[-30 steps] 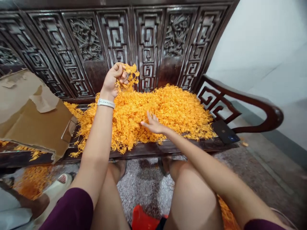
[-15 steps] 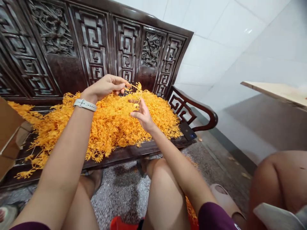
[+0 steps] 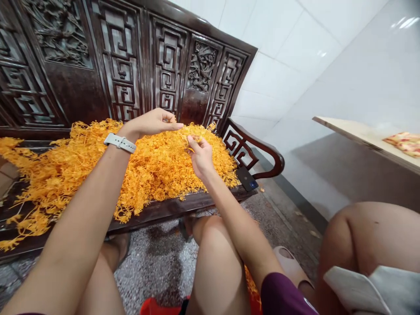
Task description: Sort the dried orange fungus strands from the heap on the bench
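Note:
A large heap of orange, branching plastic flower pieces [image 3: 154, 170] covers much of a dark wooden bench. Over its upper right part, my left hand [image 3: 157, 121] pinches one thin orange flower piece [image 3: 192, 130] between thumb and fingers; its fingertips are partly hidden. Just below and to the right, my right hand [image 3: 201, 154] has thumb and fingers closed on the same piece, as far as I can see. The piece's outline blends into the heap behind it. A pale watch band circles my left wrist.
The bench's carved back [image 3: 167, 57] rises behind the heap, and its curved armrest [image 3: 275, 164] stands at the right. A black phone [image 3: 246, 178] lies by the armrest. Another person's knee [image 3: 370, 236] is at the right, below a wooden board [image 3: 361, 135]. Red plastic [image 3: 154, 307] shows at the bottom.
My right hand has gone from fingers apart to closed on the orange piece. My left hand has come a little closer to it. The view has swung slightly to the right.

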{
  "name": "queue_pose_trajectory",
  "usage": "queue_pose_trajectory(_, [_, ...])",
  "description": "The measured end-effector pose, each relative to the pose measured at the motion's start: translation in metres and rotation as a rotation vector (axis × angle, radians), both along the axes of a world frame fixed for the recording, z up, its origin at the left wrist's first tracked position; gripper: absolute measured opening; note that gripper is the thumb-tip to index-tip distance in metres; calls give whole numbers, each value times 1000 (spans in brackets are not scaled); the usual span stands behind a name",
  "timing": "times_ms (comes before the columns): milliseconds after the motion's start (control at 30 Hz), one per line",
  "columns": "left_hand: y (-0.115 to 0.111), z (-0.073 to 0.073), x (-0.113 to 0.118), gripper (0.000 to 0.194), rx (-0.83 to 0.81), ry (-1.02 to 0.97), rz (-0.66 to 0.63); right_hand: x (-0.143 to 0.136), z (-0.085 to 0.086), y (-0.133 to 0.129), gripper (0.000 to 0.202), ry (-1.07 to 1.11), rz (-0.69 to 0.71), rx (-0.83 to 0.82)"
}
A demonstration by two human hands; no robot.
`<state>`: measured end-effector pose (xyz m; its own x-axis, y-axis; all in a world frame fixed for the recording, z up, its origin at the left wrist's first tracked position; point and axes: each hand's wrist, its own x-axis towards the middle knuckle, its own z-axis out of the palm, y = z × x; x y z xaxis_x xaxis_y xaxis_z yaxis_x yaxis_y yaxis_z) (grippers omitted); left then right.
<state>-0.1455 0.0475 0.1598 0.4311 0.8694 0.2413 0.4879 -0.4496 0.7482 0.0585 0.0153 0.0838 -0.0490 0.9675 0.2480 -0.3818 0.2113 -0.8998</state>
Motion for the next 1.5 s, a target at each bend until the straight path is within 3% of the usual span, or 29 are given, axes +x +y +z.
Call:
queue_pose_trajectory(167, [1, 0, 18, 35, 13, -87, 6, 10, 1, -1, 28, 38, 13, -23])
queue_pose_trajectory(367, [2, 1, 34, 32, 27, -121, -150, 22, 0, -1, 29, -68, -98, 53])
queue_pose_trajectory(533, [19, -5, 39, 15, 233, 35, -9, 29, 3, -8, 29, -102, -98, 129])
queue_pose_trajectory(700, [23, -7, 46, 39, 427, 32, 43, 38, 6, -12, 24, -33, -37, 45])
queue_pose_trajectory(867, [16, -7, 52, 20, 225, 7, 12, 55, 8, -6, 19, 63, -114, 3])
queue_pose_trajectory(1033, [20, -13, 58, 19, 327, 13, 72, 60, 4, -1, 19, 65, -175, -1])
queue_pose_trajectory(1167, [21, -15, 60, 28, 278, 41, -11, 59, -3, 1, 23, 63, -181, -21])
queue_pose_trajectory(1267, [21, -16, 54, 32, 217, -21, -65, 60, -7, 1, 25, 41, -159, -9])
queue_pose_trajectory(1400, [20, -23, 45, 23, 167, -198, 34, 54, -5, -7, 25, -82, -89, 80])
queue_pose_trajectory(1500, [23, -29, 48, 18, 146, -332, 74, 44, 3, -17, 30, -224, 41, 168])
